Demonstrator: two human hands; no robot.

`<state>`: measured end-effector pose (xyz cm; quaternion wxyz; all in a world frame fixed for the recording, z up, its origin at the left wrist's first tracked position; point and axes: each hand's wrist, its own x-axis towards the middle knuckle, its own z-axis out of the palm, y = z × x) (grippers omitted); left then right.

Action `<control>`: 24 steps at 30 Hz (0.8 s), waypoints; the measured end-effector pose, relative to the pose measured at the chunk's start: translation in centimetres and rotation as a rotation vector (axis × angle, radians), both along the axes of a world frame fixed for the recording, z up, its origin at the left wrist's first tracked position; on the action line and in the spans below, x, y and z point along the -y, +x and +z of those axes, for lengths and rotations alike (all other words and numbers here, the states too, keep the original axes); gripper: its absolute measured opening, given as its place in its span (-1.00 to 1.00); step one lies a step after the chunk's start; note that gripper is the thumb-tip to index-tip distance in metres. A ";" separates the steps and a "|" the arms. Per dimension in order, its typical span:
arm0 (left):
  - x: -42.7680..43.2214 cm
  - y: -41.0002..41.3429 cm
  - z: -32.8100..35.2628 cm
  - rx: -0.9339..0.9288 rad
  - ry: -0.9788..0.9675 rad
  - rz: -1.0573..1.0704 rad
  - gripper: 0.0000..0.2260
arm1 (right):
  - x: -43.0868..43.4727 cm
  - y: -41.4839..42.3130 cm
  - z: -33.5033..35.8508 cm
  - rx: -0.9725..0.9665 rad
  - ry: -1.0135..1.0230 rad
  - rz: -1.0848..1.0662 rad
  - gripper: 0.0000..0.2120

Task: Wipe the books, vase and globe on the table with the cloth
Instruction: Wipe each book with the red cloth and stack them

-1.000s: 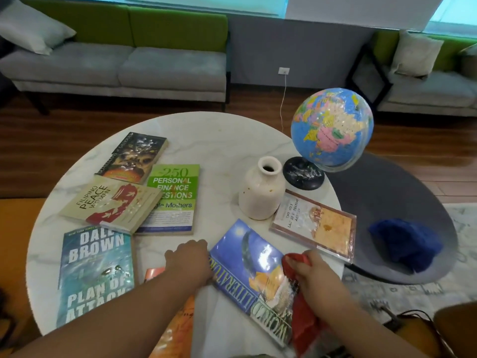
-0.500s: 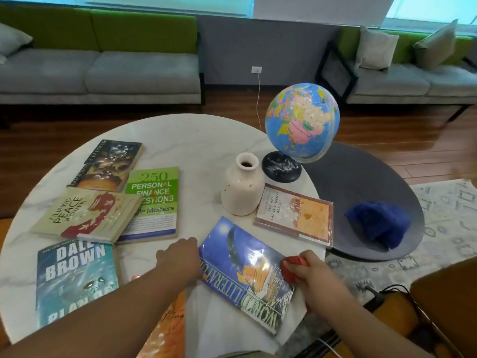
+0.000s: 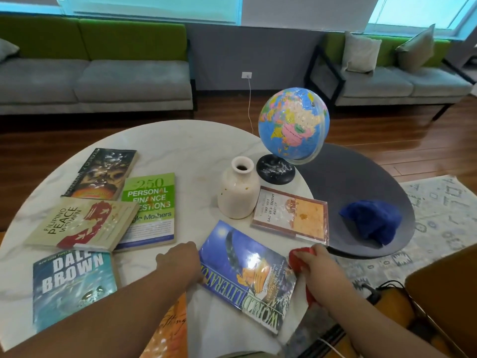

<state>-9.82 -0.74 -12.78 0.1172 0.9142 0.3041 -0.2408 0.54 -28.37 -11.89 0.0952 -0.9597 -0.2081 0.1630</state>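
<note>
So the right hand [image 3: 322, 270] with the red cloth [image 3: 300, 257] bunched in its fist has slid from mid-cover out to the blue book's [image 3: 247, 275] 3 o'clock edge, so that pass looks about done. The left hand [image 3: 180, 259] stays curled, pinning the spine at 9. The book lies near the table's [image 3: 180, 140] 6 o'clock edge, long axis running 11 to 5.

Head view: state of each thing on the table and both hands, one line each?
World Literature book: flat, closed, tilted.
Left hand: fisted against that book's left edge.
Right hand: shut on red cloth at the book's right edge.
Vase: upright, untouched.
Globe: upright on its stand.
Blue cloth: crumpled on the dark lower table.
Filipino Peace Women book: overlapping the green finance book.
</note>
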 end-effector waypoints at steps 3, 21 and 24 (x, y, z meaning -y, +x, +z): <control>0.2 0.0 0.1 -0.006 -0.002 0.046 -0.59 | -0.8 -0.9 0.3 0.015 0.028 0.012 -0.61; 0.2 -1.5 3.2 0.462 -0.785 0.472 -0.79 | -0.5 -1.1 -1.4 -0.055 0.063 0.022 -0.60; 0.6 -2.5 4.2 0.582 -0.975 0.561 -0.89 | 0.2 0.3 -1.2 -0.068 0.141 -0.129 -0.73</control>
